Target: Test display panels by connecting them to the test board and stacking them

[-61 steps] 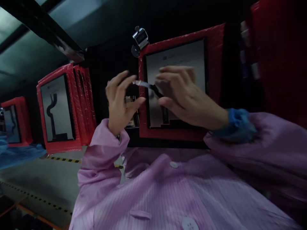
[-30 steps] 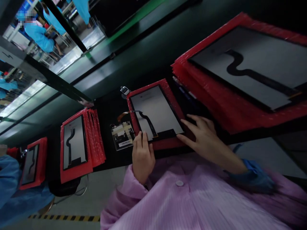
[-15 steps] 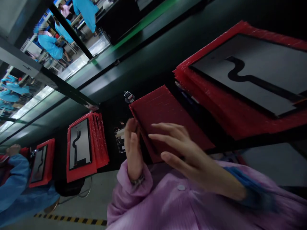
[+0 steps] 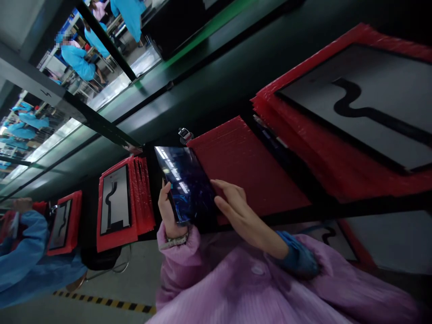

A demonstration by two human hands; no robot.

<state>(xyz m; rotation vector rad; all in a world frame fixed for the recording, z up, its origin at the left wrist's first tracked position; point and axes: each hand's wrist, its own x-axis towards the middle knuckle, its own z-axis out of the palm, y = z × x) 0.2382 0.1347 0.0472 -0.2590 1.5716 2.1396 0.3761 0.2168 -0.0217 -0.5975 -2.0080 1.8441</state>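
A glossy dark tablet screen is tilted up in front of me, with bright light reflections across its face. My left hand is closed on its left edge, the thumb showing at the front. At the opposite edge, the fingertips of my right hand press against the screen's side. Just behind and to the right lies a red padded sheet on the black bench. A small metallic object rests by the sheet's far corner.
To the right, a display panel with a black ribbon cable lies on stacked red sleeves. On the left stand another red stack with a panel and a smaller panel. A co-worker's blue sleeve is far left.
The tablet screen, a thin dark edge between my hands before, now faces me. My hands have drawn back slightly and closed in on its edges. The screen now covers the opened device with circuitry.
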